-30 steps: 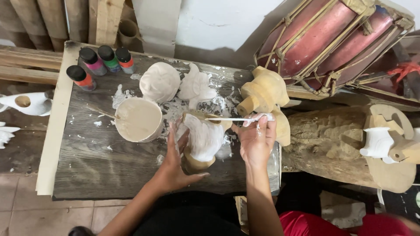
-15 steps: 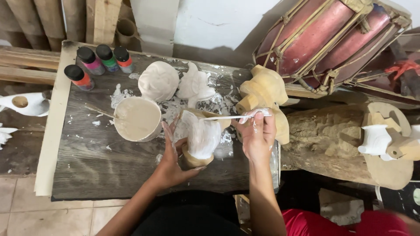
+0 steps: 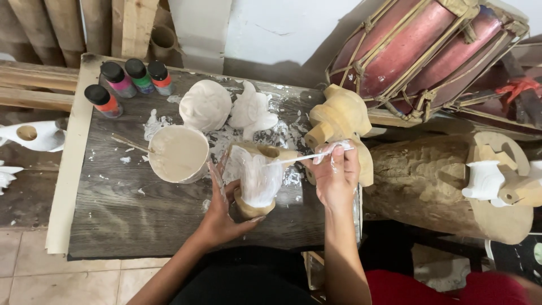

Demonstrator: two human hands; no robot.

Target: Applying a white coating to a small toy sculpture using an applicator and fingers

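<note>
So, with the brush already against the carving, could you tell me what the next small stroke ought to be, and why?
Probably draw the brush down toward the bare tan base. The right hand holds its tip on the wooden carving, which the left hand steadies; the middle is white, while the base and top edge look unpainted. If the bristles run dry, the cup of white paint stands beside it.
</note>
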